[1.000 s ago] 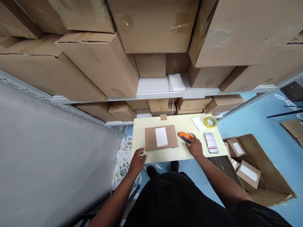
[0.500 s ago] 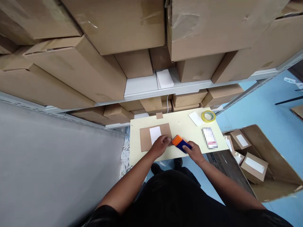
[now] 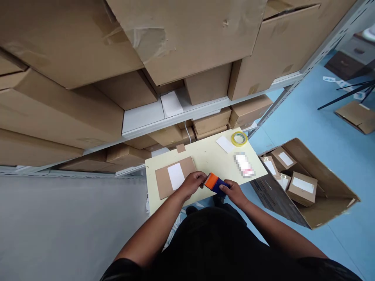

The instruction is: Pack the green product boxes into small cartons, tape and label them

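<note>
Over the front edge of the pale yellow table (image 3: 205,160), my right hand (image 3: 233,192) grips a small orange and dark blue box (image 3: 216,184) by its blue end. My left hand (image 3: 193,183) is closed at the orange end, its fingertips pinched at the edge of the box. Exactly what those fingertips pinch is partly hidden. To the left on the table lies a flat brown cardboard piece (image 3: 163,182) bearing a white label (image 3: 175,176), partly behind my left hand.
A roll of yellow tape (image 3: 235,141), a white paper (image 3: 225,144) and a blurred-out phone-like item (image 3: 244,165) lie at the table's right. Beyond that side, an open carton (image 3: 331,187) holds several labelled boxes. Shelves with large cartons (image 3: 202,35) stand ahead.
My view has turned to the right, so the table and shelves appear shifted left. My right hand still grips the box, with my left fingers at its orange end.
</note>
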The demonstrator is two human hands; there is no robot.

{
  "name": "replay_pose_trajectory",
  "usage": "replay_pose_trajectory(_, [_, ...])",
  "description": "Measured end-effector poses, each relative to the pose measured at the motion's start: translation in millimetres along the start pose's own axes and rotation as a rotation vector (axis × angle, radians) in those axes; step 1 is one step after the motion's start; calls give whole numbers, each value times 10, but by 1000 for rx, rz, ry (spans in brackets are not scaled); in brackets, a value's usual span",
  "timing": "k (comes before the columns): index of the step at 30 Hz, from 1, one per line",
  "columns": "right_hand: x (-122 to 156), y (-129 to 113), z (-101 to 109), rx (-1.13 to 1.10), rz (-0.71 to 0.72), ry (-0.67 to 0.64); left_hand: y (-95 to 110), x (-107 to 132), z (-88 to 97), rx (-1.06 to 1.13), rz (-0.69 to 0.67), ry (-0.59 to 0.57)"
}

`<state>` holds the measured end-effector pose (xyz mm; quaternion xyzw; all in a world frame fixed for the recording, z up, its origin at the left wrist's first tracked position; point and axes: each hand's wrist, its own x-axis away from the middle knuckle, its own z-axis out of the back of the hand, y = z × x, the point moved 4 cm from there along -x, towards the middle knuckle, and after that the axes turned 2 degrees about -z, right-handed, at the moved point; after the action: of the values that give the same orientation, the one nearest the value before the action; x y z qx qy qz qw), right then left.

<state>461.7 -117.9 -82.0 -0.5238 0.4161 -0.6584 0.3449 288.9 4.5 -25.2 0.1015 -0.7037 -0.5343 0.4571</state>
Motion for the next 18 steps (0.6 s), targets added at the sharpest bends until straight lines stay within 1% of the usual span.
replay_pose_trajectory(3, [-50,-23,45,-46,-22,-63,-30,-20,-66,99,72,16])
replay_pose_trajectory(6, [-104,-35,89,-53,-33,-76,-50,-37,-81,246,104,47])
replay_pose_trajectory(7, [-118,-35,103,-48,-34,-72,-55,-45,-77,269,107,53])
replay_pose_trajectory(9, [-146,-36,126,-30,-28,-60,-64,-70,-68,241,97,43])
replay_pose_trajectory(11, [-182,-37,139,-13,-17,-46,-62,-111,-44,133,73,46])
replay_pose_trajectory(14, [-246,-8,123,-2,-17,-13,-4,-235,49,-141,64,96])
replay_pose_trajectory(16, [-265,78,89,-19,-51,34,102,-399,151,-362,47,134])
replay_pose_trajectory(18, [-235,252,43,-73,-134,113,241,-636,246,-615,-15,141])
